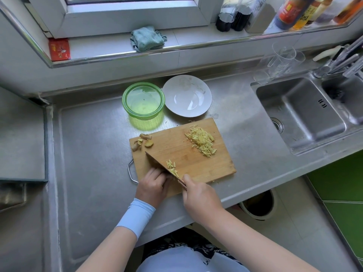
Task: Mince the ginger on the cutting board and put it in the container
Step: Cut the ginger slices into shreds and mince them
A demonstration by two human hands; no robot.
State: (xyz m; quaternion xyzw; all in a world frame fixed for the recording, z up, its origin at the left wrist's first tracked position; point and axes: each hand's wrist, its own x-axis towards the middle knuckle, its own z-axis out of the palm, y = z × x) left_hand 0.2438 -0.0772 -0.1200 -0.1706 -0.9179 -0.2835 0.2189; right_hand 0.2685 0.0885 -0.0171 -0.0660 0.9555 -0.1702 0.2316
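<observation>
A wooden cutting board (198, 163) lies on the steel counter. A pile of ginger strips (201, 141) sits at its far right, and a few cut strips (171, 166) lie beside the knife blade (157, 163). Ginger peel scraps (143, 142) rest at the board's far left corner. My right hand (198, 195) grips the knife handle at the board's near edge. My left hand (154, 183) has its fingers curled against the blade's left side, where they hold down ginger that the blade hides. The green container (143, 101) stands behind the board.
A white plate (187, 96) sits right of the green container. A steel sink (302, 114) fills the right side, with clear cups (282, 59) behind it. A teal cloth (147, 38) and bottles (233, 20) lie on the window ledge. A bin (257, 205) stands below the counter.
</observation>
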